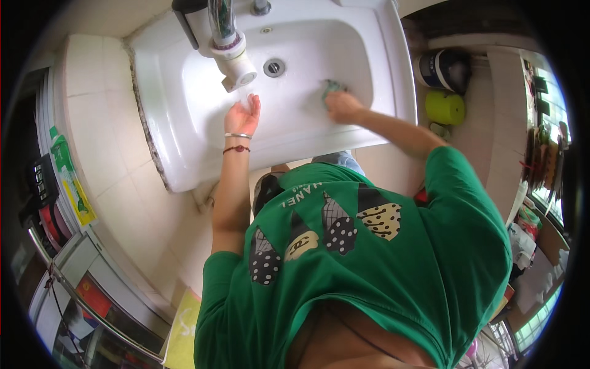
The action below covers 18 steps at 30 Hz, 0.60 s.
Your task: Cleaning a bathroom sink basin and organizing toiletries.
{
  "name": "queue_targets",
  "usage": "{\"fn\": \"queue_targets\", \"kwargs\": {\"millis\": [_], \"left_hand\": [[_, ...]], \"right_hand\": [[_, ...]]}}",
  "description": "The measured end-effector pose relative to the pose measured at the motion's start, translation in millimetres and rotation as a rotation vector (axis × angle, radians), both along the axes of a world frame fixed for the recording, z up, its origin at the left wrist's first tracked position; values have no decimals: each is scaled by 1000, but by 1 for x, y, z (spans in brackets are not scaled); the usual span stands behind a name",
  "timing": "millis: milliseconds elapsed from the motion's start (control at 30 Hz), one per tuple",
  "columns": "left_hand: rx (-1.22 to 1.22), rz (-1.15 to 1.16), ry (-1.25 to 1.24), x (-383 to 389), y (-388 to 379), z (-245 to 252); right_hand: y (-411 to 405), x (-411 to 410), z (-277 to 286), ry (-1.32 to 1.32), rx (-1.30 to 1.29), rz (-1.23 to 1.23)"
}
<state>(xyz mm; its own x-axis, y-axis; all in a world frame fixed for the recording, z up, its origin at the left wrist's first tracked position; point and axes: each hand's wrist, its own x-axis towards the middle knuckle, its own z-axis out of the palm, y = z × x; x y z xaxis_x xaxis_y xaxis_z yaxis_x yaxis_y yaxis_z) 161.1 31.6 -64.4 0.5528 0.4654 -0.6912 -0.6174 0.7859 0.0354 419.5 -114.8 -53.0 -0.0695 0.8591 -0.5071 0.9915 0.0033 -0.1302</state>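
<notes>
Before me is a white ceramic sink (299,108) with a metal drain (274,68). My left hand (243,116), with a silver bangle and a dark red bracelet at the wrist, is raised palm up with fingers apart, just below the white spout (240,76) of the chrome faucet (221,20). What looks like running water falls between spout and hand. Over the right part of the basin, my right hand (343,107) is closed on a small green scrubbing cloth or pad (331,87) against the basin surface; the hand partly hides it.
Tiled wall (99,92) borders the sink's left side. A green and yellow box (73,180) lies beyond it. Right of the sink, a dark bag (442,69) and a lime-green roll (445,107) sit low down. A metal knob (261,6) stands behind the basin.
</notes>
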Motion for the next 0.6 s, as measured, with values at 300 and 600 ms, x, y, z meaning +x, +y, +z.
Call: {"fn": "queue_targets", "kwargs": {"millis": [300, 600], "left_hand": [[-40, 62, -103, -8, 7, -31], [-56, 9, 129, 14, -2, 9]], "right_hand": [[121, 30, 18, 105, 414, -118], [40, -22, -21, 0, 113, -136]]}}
